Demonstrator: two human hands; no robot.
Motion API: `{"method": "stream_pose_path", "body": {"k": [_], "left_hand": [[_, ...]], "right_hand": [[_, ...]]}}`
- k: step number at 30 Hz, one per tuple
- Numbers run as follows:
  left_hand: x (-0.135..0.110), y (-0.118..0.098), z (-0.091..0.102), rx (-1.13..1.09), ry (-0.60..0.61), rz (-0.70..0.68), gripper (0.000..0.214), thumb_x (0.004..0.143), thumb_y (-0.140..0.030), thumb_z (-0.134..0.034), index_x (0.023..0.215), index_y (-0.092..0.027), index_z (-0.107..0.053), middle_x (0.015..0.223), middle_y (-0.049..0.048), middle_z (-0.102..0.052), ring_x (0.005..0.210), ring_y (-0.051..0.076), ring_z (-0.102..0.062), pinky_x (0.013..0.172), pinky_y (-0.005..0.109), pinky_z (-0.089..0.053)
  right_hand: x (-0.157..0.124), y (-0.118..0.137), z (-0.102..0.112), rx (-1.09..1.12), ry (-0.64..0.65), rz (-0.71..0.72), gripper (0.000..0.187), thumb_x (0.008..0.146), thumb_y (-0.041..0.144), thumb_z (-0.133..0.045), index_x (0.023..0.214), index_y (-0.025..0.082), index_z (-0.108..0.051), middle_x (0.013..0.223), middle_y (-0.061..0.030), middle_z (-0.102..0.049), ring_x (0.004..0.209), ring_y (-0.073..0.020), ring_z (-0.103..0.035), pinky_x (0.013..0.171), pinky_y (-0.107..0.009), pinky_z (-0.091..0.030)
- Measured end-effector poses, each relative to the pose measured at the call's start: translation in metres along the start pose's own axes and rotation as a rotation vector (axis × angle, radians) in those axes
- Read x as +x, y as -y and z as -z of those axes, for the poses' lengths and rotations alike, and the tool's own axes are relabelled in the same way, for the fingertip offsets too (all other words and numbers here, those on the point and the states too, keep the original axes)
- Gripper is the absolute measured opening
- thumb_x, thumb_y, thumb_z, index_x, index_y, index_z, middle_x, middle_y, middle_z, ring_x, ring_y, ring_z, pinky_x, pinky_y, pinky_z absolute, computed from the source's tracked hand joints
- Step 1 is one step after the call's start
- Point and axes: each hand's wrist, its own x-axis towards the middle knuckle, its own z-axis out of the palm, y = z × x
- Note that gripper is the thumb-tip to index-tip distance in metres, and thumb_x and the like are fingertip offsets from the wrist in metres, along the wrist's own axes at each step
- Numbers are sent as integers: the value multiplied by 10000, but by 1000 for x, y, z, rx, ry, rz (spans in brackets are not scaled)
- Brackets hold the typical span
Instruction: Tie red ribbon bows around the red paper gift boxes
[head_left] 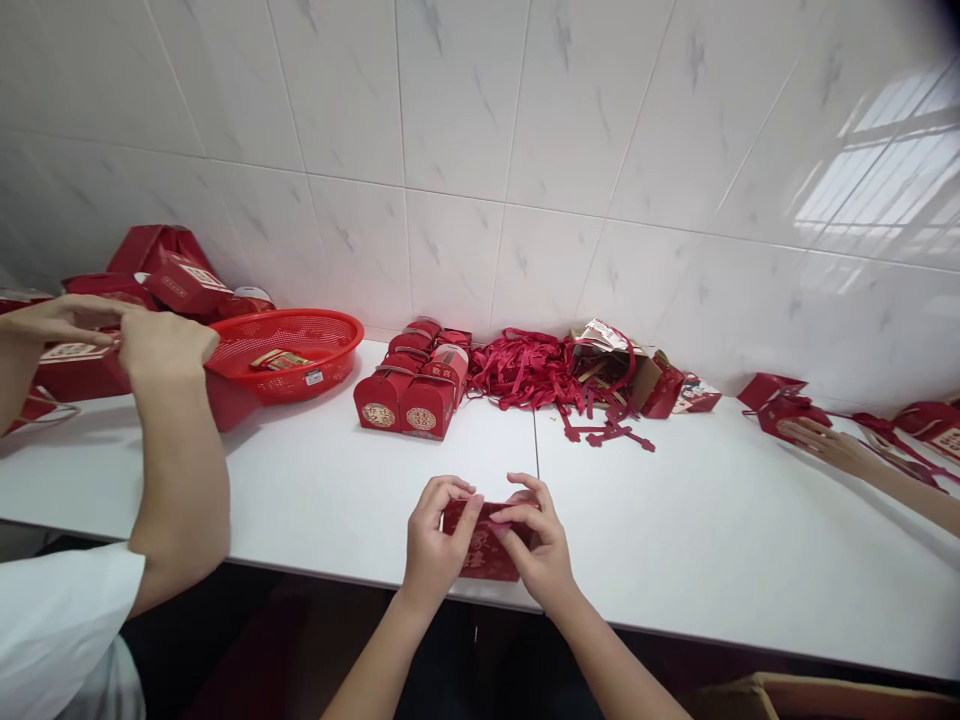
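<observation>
A small red paper gift box (489,555) with pale lettering stands at the table's front edge, between my two hands. My left hand (441,535) pinches its upper left rim between thumb and fingers. At the upper right, my right hand (534,545) has thumb and forefinger closed on the rim, with another finger raised. The inside of the box is mostly hidden by my fingers. Behind it stand several finished-looking red boxes (409,390) with round gold emblems, grouped together, and beside them lies a heap of red ribbons (521,368).
A red plastic basket (330,340) with a packet inside stands left. A co-worker's arm (180,440) reaches over red boxes there. Another person's hand (832,445) touches a red box at right. Paper scraps (607,430) lie by the ribbons. A cardboard box (825,695) sits below the front edge.
</observation>
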Motion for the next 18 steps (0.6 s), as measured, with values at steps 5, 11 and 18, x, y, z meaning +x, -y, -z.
{"method": "stream_pose_path", "body": {"k": [5, 11, 18], "left_hand": [[-1, -1, -1, -11, 37, 15, 151, 847, -270, -550, 726, -181, -562, 874, 42, -636, 869, 178, -618, 781, 293, -477], [-10, -1, 3, -85, 89, 30, 143, 880, -276, -503, 794, -177, -560, 890, 55, -639, 913, 181, -625, 815, 304, -486], [-24, 3, 7, -209, 141, -54, 280, 660, -294, -776, 802, -177, -565, 835, 55, -663, 798, 191, -651, 705, 299, -536]], "right_hand": [[-2, 0, -6, -48, -93, 65, 129, 818, 178, -606, 834, 259, -705, 1146, -67, -495, 857, -165, -551, 801, -373, -488], [-4, 4, -9, -83, -200, 67, 157, 795, 220, -632, 943, 216, -582, 1052, -84, -552, 961, -214, -558, 812, -384, -491], [-7, 10, 5, 98, -95, -293, 411, 626, 296, -777, 963, 217, -554, 1041, -68, -604, 1003, -243, -567, 887, -409, -463]]}}
